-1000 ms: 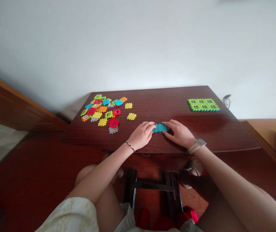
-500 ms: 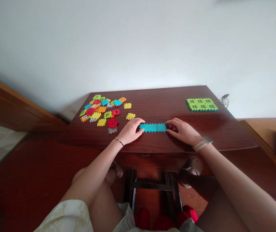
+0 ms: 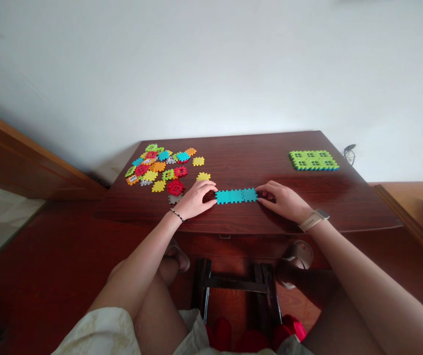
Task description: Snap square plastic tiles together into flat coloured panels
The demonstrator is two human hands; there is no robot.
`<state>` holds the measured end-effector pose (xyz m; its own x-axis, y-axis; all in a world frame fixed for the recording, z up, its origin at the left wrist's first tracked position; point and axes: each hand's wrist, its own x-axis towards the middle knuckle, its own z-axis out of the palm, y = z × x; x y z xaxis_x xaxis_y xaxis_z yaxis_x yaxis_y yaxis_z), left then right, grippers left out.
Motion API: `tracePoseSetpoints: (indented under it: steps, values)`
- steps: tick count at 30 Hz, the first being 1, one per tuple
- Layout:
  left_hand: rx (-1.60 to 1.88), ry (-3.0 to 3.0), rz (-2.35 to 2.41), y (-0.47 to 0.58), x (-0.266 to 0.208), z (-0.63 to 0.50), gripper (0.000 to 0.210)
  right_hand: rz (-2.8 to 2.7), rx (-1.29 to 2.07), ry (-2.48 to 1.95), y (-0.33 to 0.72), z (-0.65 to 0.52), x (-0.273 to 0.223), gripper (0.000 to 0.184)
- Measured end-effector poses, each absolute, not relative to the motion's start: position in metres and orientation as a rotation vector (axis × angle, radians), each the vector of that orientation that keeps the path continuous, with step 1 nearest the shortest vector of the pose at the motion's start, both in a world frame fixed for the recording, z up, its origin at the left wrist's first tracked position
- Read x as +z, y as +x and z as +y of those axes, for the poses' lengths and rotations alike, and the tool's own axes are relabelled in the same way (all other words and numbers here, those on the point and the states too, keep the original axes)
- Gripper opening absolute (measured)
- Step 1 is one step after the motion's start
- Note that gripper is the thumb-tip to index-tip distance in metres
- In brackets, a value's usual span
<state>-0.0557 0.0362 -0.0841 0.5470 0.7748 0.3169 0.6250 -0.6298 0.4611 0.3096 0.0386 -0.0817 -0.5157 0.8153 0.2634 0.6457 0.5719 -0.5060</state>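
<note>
My left hand [image 3: 195, 199] and right hand [image 3: 284, 201], thumbs spread from forefingers, touch opposite ends of the blue interlocking-tile strip [image 3: 236, 196].

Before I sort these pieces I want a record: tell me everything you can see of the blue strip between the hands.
The blue strip is flat and plastic-looking, apparently three squarish tiles joined in a row, with toothed edges. It lies flat on the dark brown table, running left to right. The left hand is at its left end, the right hand at its right; whether either grips it is unclear.
</note>
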Motion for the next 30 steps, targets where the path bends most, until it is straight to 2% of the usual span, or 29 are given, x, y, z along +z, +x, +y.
tracePoseSetpoints:
  steps: [6,30]
  values:
    - [0.73,2.452,1.172,-0.055,-0.085,0.035,0.018,-2.335,0.474,-1.152,0.308,0.038,-0.08,0.024]
    - [0.814,2.392,1.114,-0.057,-0.099,0.049,0.02,-2.255,0.556,-1.142,0.307,0.044,-0.083,0.019]
